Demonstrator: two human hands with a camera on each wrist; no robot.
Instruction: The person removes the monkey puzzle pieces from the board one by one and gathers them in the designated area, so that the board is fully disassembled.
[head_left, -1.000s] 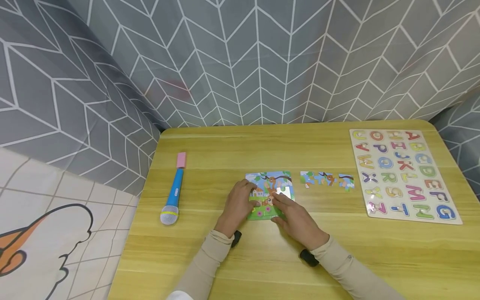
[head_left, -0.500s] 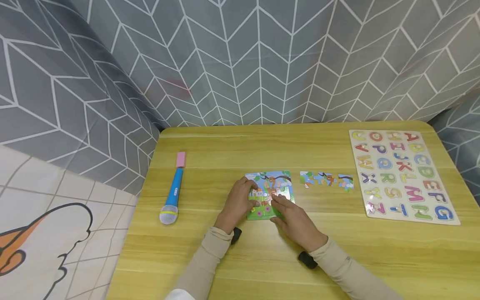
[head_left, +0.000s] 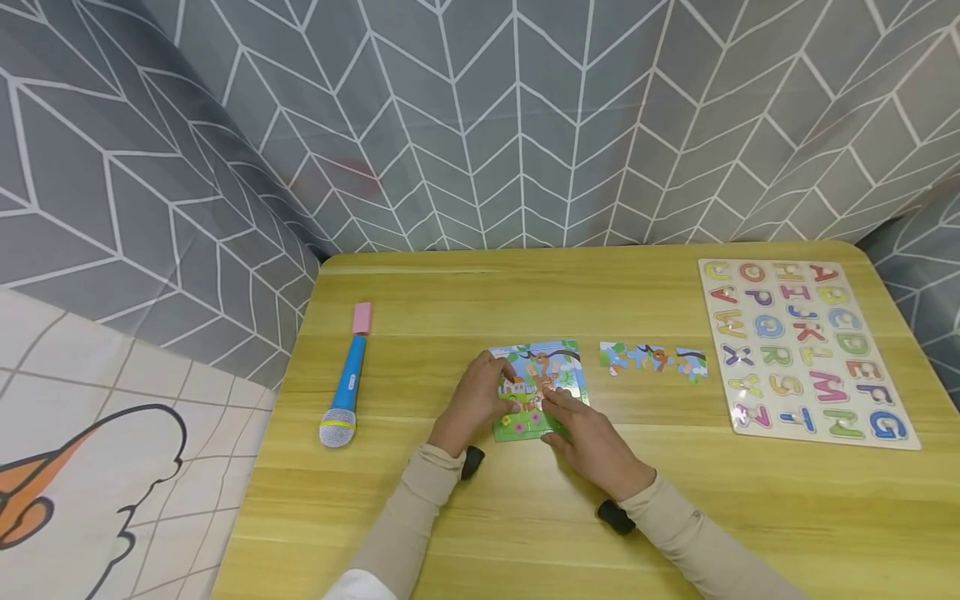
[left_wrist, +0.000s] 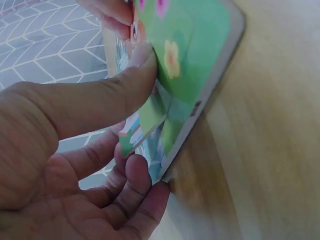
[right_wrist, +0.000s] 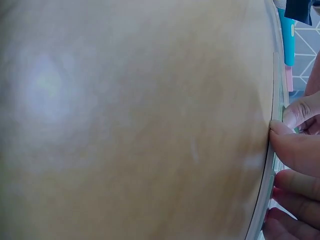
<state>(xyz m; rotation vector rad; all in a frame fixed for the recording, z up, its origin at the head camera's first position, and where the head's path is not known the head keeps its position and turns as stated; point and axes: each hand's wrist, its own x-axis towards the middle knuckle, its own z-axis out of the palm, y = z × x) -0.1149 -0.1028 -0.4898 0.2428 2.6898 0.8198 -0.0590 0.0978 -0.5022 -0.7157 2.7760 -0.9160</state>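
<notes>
A square picture puzzle (head_left: 525, 435) with a squirrel, a house and flowers lies at the middle of the table. My left hand (head_left: 474, 404) is over its left side. In the left wrist view, a puzzle piece (left_wrist: 152, 112) stands tilted off the board, pinched between my left thumb and fingers. My right hand (head_left: 596, 440) rests its fingers on the puzzle's right part. The right wrist view has my right thumb (right_wrist: 281, 128) against the board's near edge. Loose puzzle pieces (head_left: 654, 358) lie in a short row to the right.
At the right stands out a flat alphabet board (head_left: 767, 396) with coloured letters. A blue toy microphone (head_left: 348, 385) and a pink block (head_left: 362, 319) lie at the left. The wooden table (head_left: 450, 292) meets a grey patterned curtain (head_left: 495, 167) at the back.
Both hands hold nearly the same places. The right fingertips have shifted slightly left, and the glare on the puzzle's left part has come and gone. The loose pieces have not moved.
</notes>
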